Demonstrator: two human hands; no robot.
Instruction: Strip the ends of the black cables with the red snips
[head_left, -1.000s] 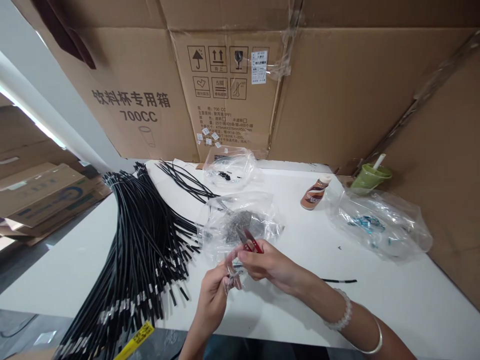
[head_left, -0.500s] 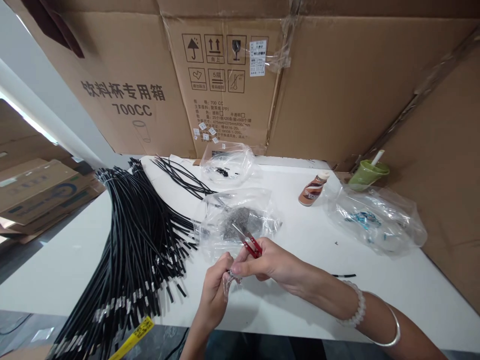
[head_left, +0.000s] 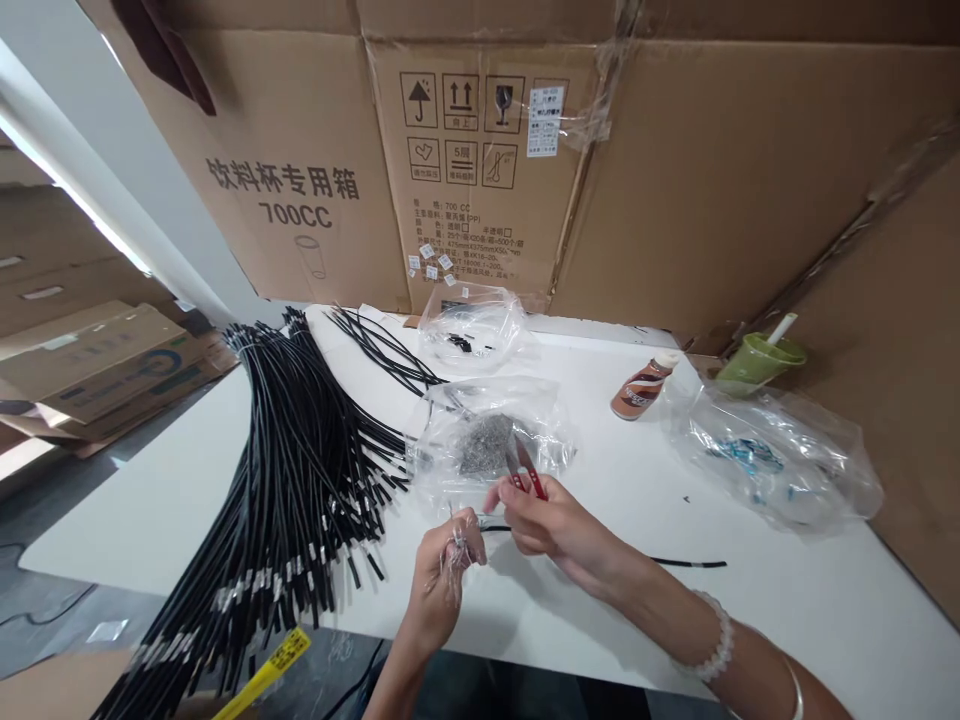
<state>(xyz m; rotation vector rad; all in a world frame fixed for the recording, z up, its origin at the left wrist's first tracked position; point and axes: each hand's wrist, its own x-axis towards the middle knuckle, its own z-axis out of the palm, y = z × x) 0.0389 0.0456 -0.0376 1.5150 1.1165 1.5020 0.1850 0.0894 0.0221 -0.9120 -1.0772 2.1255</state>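
My left hand (head_left: 442, 565) is closed around a wad of thin, clear plastic strands (head_left: 454, 560), and strands stick out over its fingers. My right hand (head_left: 544, 520) grips red-handled thread snips (head_left: 527, 473), blades pointing up and away from me. The two hands are a little apart. Between them runs a short stretch of black cable (head_left: 495, 528); whether my left fingers hold its end I cannot tell. Just beyond the hands lies a clear plastic bag (head_left: 540, 400) with a heap of small grey metallic pieces (head_left: 487, 447), too small to name.
A big bundle of black cables (head_left: 292, 450) covers the table's left side. Behind stands a cardboard box (head_left: 480, 230). Another clear bag (head_left: 487, 325) holds small black parts. To the right are a brown bottle (head_left: 641, 388), a green cup (head_left: 761, 360) and a bag with blue bits (head_left: 750, 455).
My right hand, with the snips, has moved away from my left hand, where its fingers had been touching the plastic strands. The black cable between them has come into view. The camera has turned slightly left.
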